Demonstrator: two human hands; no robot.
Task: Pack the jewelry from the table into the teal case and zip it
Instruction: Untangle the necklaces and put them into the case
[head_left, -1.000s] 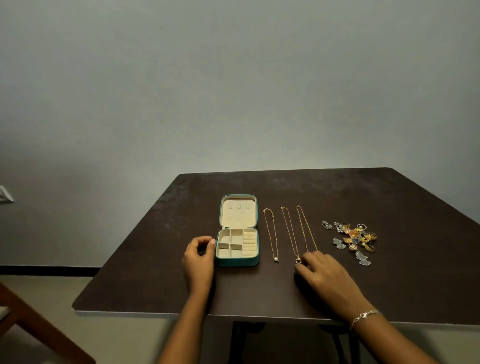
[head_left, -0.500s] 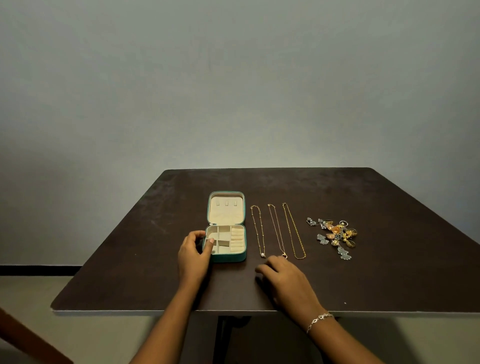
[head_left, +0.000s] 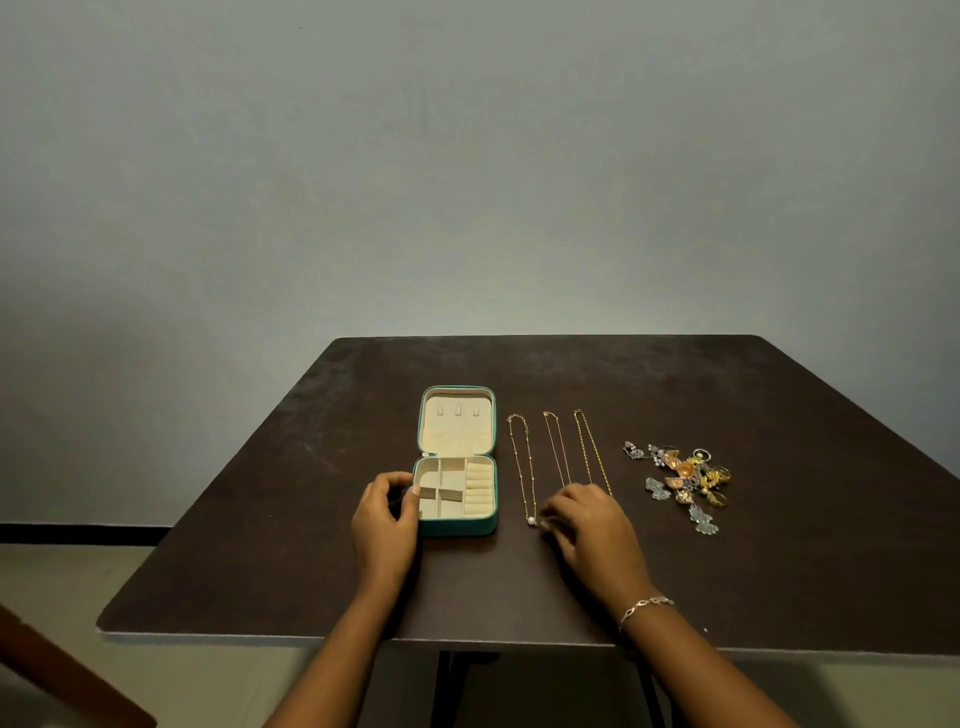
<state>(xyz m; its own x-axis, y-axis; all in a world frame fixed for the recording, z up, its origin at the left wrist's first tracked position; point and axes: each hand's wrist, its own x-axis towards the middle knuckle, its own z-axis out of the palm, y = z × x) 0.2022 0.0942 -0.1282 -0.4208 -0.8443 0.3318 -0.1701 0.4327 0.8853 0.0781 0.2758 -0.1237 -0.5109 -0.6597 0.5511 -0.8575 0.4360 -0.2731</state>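
Note:
The teal case (head_left: 457, 526) lies open on the dark table (head_left: 779, 571), cream lid flat behind a divided cream tray. My left hand (head_left: 385, 519) grips the case's left wall, thumb on its rim. Three thin gold necklaces lie stretched out to the right: the left necklace (head_left: 521, 462) ends in a pearl, then the middle necklace (head_left: 555, 447) and the right necklace (head_left: 589, 447). My right hand (head_left: 587, 525) rests over the near ends of the middle and right chains, fingertips touching down beside the pearl. A heap of gold and silver earrings (head_left: 685, 480) lies further right.
A grey wall rises behind the table. A brown wooden chair part (head_left: 62, 680) shows at the lower left, beyond the table's near edge (head_left: 260, 635). Dark table legs stand below the edge.
My right hand has moved forward onto the near ends of the necklaces, toward the pearl. My left hand stays on the case's left side.

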